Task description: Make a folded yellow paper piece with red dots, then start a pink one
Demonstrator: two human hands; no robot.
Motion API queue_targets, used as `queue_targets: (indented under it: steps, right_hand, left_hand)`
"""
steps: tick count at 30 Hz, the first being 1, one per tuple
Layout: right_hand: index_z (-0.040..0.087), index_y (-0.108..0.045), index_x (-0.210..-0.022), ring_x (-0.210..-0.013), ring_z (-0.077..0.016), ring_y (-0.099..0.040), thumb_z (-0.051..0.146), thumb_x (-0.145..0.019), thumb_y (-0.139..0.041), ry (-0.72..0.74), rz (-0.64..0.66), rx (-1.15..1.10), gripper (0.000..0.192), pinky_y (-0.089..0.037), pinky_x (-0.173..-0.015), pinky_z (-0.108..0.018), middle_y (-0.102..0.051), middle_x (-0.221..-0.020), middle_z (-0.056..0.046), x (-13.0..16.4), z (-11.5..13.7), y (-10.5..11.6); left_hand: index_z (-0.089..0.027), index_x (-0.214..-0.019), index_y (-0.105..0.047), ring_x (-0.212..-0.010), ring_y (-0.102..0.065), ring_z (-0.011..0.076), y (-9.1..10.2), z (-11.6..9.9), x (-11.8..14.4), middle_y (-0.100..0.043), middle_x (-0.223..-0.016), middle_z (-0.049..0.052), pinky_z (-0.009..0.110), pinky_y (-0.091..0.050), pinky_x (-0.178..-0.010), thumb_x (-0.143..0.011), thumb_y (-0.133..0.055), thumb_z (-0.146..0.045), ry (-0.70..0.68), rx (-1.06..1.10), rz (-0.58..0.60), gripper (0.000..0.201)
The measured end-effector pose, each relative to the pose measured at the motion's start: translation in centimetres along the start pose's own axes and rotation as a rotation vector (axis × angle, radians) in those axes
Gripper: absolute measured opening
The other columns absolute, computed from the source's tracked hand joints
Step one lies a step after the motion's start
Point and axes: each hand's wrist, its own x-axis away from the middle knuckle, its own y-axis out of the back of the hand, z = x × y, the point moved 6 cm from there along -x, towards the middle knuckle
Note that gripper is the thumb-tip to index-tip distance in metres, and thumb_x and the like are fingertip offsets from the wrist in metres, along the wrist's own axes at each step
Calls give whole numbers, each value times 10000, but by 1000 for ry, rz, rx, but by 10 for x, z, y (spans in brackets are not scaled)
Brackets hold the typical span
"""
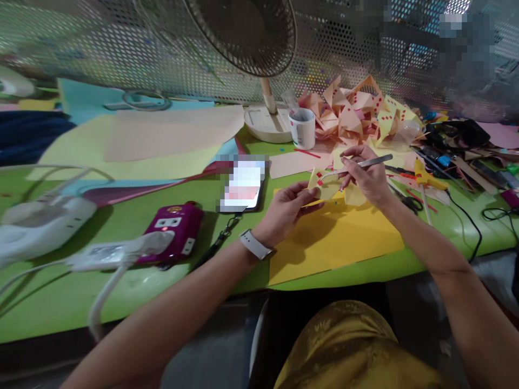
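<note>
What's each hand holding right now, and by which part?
The left hand pinches the pale yellow paper piece near its left edge; the right hand grips the silvery tweezers around the middle.

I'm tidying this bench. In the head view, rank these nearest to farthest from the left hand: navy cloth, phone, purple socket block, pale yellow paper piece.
1. Pale yellow paper piece: held in the left hand.
2. Phone: just left of the hand.
3. Purple socket block: farther left.
4. Navy cloth: far left edge.

Perforated grey metal screen upright behind a long, glossy green table
</note>
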Motion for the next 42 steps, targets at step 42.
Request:
queue_targets:
  steps: [42]
  right_hand:
    - [223, -550, -862, -457, -68, -594, 580, -806, -710, 51, -15, 30, 395, -505, -438, -200, -614, -663, 63, 5, 11, 1]
  left_hand:
    - [-168, -713, -718, -662, -636, 83, 1, -3, 0, -691, -734, -23, 226, -595, -719, -596, -930, -286, -15, -72, -39, 269]
